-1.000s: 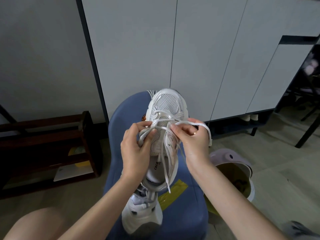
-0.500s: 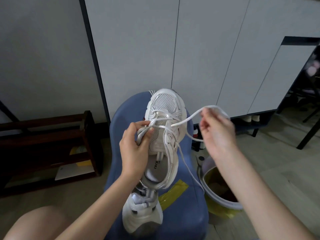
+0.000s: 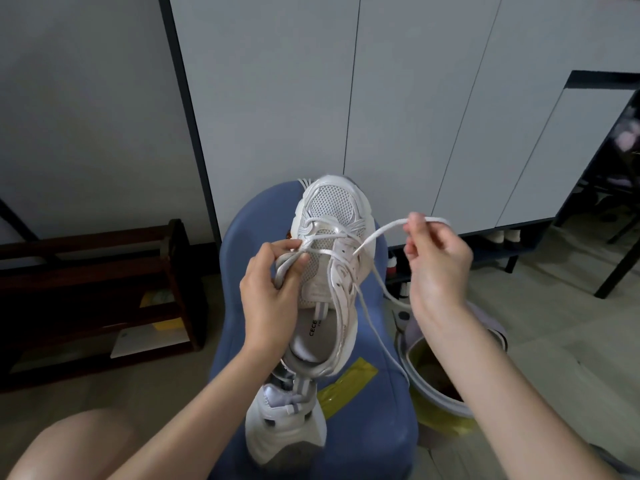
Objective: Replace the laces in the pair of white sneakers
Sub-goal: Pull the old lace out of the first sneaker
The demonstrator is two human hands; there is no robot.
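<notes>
A white mesh sneaker point(image 3: 332, 216) is held up over a blue chair point(image 3: 367, 403), toe pointing away from me. My left hand point(image 3: 273, 299) grips its left side and pinches a loop of white lace against the eyelets. My right hand point(image 3: 436, 265) is out to the right of the shoe and pinches the white lace point(image 3: 377, 233), which runs taut from the upper eyelets; its free end trails down past the shoe's right side. The second white sneaker point(image 3: 284, 427) lies on the chair seat below, toe toward me.
A dark wooden rack point(image 3: 104, 271) stands on the floor at left. A pale bin point(image 3: 433, 386) with a yellow liner sits right of the chair. White cabinet doors point(image 3: 415, 98) rise behind. Yellow tape point(image 3: 346, 379) lies on the seat. My bare knee point(image 3: 69, 448) is at lower left.
My right hand moved from the shoe's tongue out to the right, drawing the lace through the eyelets. The left hand kept its hold on the shoe.
</notes>
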